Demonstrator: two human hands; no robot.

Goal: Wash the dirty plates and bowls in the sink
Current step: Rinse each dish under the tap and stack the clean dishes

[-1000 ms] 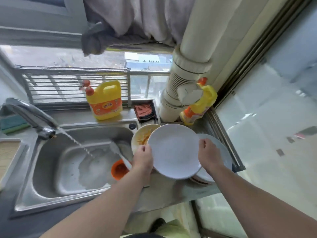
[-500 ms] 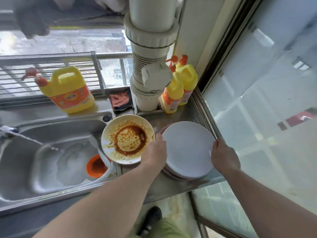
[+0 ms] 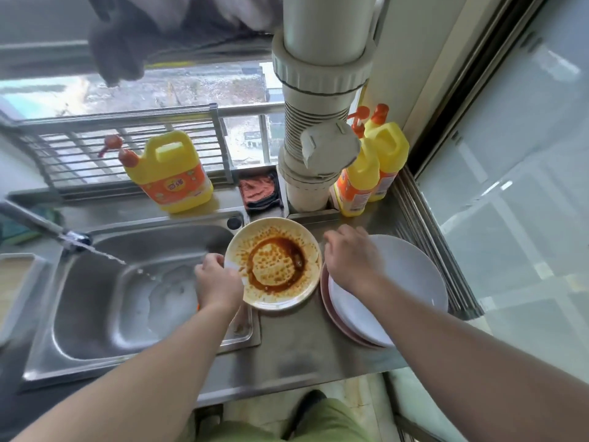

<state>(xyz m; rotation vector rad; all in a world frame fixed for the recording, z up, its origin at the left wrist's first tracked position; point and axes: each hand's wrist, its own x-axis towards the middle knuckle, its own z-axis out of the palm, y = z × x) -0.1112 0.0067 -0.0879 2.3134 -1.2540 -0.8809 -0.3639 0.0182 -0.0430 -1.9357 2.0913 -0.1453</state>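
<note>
L hand [image 3: 218, 283] grips dirty plate [image 3: 274, 264], sink [image 3: 127, 301] edge

Both forearms [image 3: 478, 355] bare, no sleeves; olive-green trousers [image 3: 322, 422]; dark shoe [image 3: 307, 405]

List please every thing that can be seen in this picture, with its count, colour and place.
dirty plate: 1, cream with brown sauce, at the sink's right edge
clean plates: a stack, white over pinkish, on the counter at right
sink: 1, steel, at left
faucet: 1, steel, running into the sink
large detergent jug: 1, yellow with orange label, behind the sink
detergent bottles: 2, yellow, beside the pipe
pipe: 1, grey-white, behind the plates
cloth: 1, reddish, left of the pipe's base
left hand: grips the dirty plate's left rim
right hand: over the clean plates, fingers loosely curled
</note>
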